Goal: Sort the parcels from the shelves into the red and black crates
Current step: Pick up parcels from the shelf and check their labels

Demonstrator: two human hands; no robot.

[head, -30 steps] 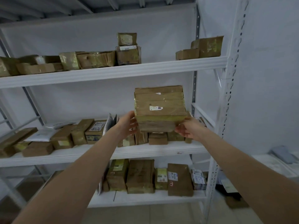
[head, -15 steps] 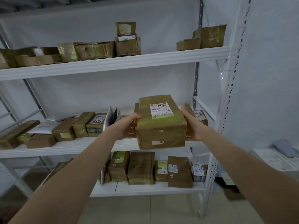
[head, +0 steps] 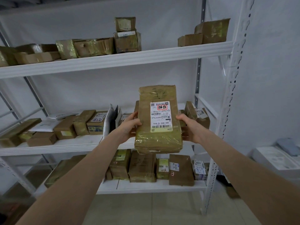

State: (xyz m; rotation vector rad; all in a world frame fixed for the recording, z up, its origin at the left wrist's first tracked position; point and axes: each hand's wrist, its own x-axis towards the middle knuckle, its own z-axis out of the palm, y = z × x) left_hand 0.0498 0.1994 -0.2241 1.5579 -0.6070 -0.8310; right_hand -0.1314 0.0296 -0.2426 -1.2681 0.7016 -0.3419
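Observation:
I hold a brown taped parcel [head: 158, 137] in front of the middle shelf, tilted so its top face with a white shipping label [head: 161, 116] faces me. My left hand [head: 129, 125] grips its left side with the thumb on the front. My right hand [head: 189, 127] grips its right side. No red or black crate is in view.
A white metal rack [head: 113, 60] holds several brown parcels on three shelves. Its right upright [head: 227, 111] stands close to my right arm. White padded envelopes [head: 112, 120] lean on the middle shelf. White boxes [head: 276, 158] lie at the right by the wall.
I have drawn the parcel off the middle shelf and tipped it up, so its labelled face now points at me. The view has drifted down slightly.

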